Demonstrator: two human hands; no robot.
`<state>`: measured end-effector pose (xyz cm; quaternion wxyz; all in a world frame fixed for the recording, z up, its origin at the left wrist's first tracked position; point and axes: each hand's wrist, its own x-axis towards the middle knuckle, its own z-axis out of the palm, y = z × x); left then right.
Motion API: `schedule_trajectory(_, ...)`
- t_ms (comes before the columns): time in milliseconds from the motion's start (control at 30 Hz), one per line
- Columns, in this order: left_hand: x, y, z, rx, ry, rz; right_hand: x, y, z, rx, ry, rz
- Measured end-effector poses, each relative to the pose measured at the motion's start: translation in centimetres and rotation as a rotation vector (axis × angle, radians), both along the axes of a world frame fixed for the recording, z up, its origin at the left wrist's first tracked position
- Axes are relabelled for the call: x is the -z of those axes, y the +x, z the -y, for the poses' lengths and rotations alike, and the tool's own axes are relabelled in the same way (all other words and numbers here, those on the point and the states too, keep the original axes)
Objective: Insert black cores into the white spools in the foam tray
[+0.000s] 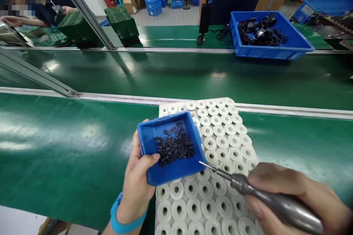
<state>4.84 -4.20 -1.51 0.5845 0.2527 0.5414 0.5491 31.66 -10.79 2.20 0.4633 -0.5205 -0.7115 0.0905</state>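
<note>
We are gripping a small blue tray in our left hand, thumb hooked over its near wall and fingers wrapped underneath, holding it just above the white bobbin tray. Our right hand is clenching round the grey metal handle of a pointed tool, whose thin needle tip is reaching toward the near right corner of the small blue tray, close to its rim.

Inside the small blue tray a heap of tiny black cores is lying loose, piled toward the middle and the near side. We judge them to be light, hard and rather brittle; being so small and smooth they are likely to roll and scatter if the tray tips, so we are keeping it close to level. The tray itself looks like stiff, thin plastic, light enough for one hand, and the wall and the underside are the sensible places to grip. The cores are probably too small to pinch easily; their bores look like the place to catch them with the needle.

Under our hands, the white bobbin tray is lying on the green bench, filled with rows of round white bobbins, each with a dark centre hole. Beyond it the green conveyor belt is running across. On its far side a large blue bin is holding black cables, and stacks of green circuit boards are standing to the left, where another person's hands are working.
</note>
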Motion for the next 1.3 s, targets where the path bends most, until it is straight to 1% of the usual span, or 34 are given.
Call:
schedule_trajectory(67,-0.3,1.1,0.6,0.084,-0.02,0.051,-0.2,-0.7,-0.1,-0.085,0.013,0.025)
schedule_trajectory(167,-0.9,2.0,1.5,0.133,-0.023,0.054,-0.4,-1.5,-0.3,-0.172,-0.009,0.102)
schedule_trajectory(233,-1.0,2.4,2.0,0.14,-0.002,0.05,-0.3,-1.7,-0.1,-0.174,-0.022,0.164)
schedule_trajectory(333,-0.8,2.9,2.6,0.148,0.021,0.054,0.0,-2.0,0.3,-0.164,-0.011,0.213)
schedule_trajectory(500,-0.5,3.2,3.0,0.144,0.042,0.029,0.4,-2.6,0.6,-0.144,-0.009,0.246)
schedule_trajectory(567,-0.5,3.2,3.1,0.144,0.06,0.014,0.4,-2.7,0.6,-0.158,-0.009,0.282)
schedule_trajectory(733,-0.1,3.1,3.5,0.145,0.095,-0.043,0.3,-2.8,0.3,-0.228,0.028,0.374)
schedule_trajectory(867,0.3,3.1,3.9,0.151,0.122,-0.105,-0.1,-3.4,0.2,-0.23,0.024,0.434)
schedule_trajectory(1000,0.2,3.2,3.9,0.141,0.127,-0.096,-0.2,-3.9,0.1,-0.246,0.017,0.447)
schedule_trajectory(1067,0.0,3.2,3.8,0.151,0.127,-0.086,0.1,-4.0,0.0,-0.239,0.013,0.414)
schedule_trajectory(1167,-0.2,3.2,3.7,0.158,0.125,-0.065,1.2,-4.1,-0.1,-0.224,0.041,0.363)
schedule_trajectory(1300,-0.4,3.0,3.4,0.12,0.084,0.018,2.9,-3.6,-0.3,-0.268,0.239,0.39)
